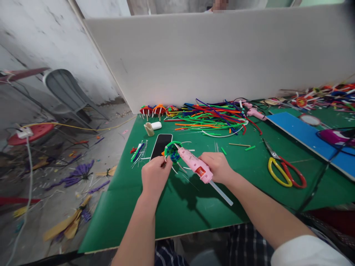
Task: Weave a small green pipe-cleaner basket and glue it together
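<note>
My left hand (155,173) is closed, its fingers pinching the near edge of a small round craft piece (172,151) made of green and blue pipe cleaners, with white strips sticking out around it. In my right hand (217,166) is a pink glue gun (194,162), fingers wrapped round its handle. A clear glue stick (222,194) juts from the gun's back end. The nozzle points left and sits at the craft piece's right rim; whether it touches cannot be made out. Just behind the left hand lies a black-screened phone (161,145).
Loose pipe cleaners (210,116) are heaped along the white partition (210,55). Scissors (283,168) with red and yellow handles lie at right, near a blue board (307,136). Small red mushroom-like crafts (152,110) stand at the back left. White strip offcuts (140,152) lie left of the phone.
</note>
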The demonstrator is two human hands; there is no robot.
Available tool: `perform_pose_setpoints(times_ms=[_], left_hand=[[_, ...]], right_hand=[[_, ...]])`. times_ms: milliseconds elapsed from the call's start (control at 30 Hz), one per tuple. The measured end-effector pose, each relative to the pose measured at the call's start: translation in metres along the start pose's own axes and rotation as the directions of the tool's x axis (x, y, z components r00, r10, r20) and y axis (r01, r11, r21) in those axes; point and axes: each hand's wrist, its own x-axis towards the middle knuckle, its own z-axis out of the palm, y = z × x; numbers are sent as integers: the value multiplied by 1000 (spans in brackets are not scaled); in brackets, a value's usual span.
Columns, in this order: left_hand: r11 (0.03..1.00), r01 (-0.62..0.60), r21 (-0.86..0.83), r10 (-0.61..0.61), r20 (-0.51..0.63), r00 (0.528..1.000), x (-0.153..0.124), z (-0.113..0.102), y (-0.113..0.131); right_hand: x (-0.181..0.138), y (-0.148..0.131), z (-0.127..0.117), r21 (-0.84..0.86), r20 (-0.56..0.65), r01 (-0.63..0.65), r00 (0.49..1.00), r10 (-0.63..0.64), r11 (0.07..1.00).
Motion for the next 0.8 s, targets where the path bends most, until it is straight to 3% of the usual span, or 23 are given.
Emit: perform_pose_setpoints(times_ms=[800], left_hand=[[998,-58,4,58,-18,998,-1,0,0]], right_hand=[[0,1,3,-66,16,-44,999,45,997]])
